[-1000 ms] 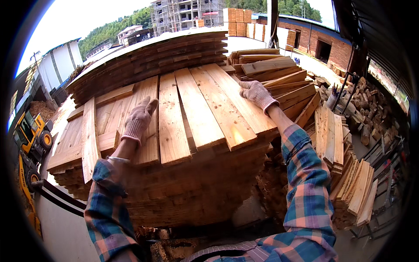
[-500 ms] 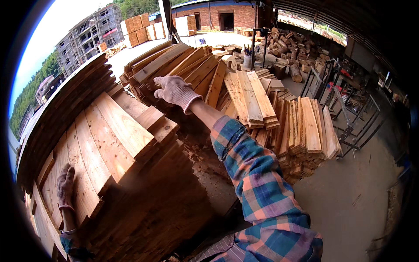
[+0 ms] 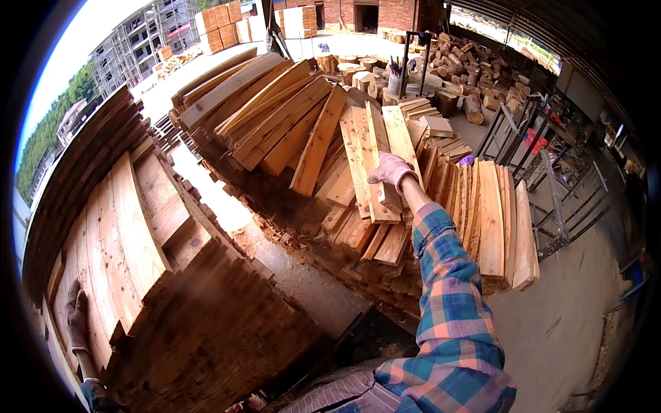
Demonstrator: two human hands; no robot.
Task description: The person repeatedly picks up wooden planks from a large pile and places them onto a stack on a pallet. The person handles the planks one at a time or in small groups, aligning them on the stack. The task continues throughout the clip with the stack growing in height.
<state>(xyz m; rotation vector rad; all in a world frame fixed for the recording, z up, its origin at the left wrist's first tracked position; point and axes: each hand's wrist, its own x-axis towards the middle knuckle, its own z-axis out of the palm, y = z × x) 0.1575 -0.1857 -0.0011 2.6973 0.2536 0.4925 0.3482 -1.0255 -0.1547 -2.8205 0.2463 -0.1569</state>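
My right hand (image 3: 392,169), in a pale knit glove, is closed around the near end of a narrow wooden board (image 3: 376,141). That board lies among other light boards on top of the middle stack (image 3: 275,120); its near end looks slightly raised. My fingertips on its far side are partly hidden. At the far left my left hand (image 3: 76,320), gloved too, lies with its fingers stretched along the edge of the boards on the left stack (image 3: 113,241). It grips nothing that I can see.
A dusty gap (image 3: 289,265) runs between the two stacks. More boards stand on edge at the right (image 3: 492,217). Beyond them are black metal frames (image 3: 554,179). A pile of cut logs (image 3: 475,69) lies at the back, near a pale bucket of tools (image 3: 395,82).
My right hand has moved right and nearer, from above the middle stack onto the board's end, and has closed on it. The view has shifted right; my left hand stays on the left stack.
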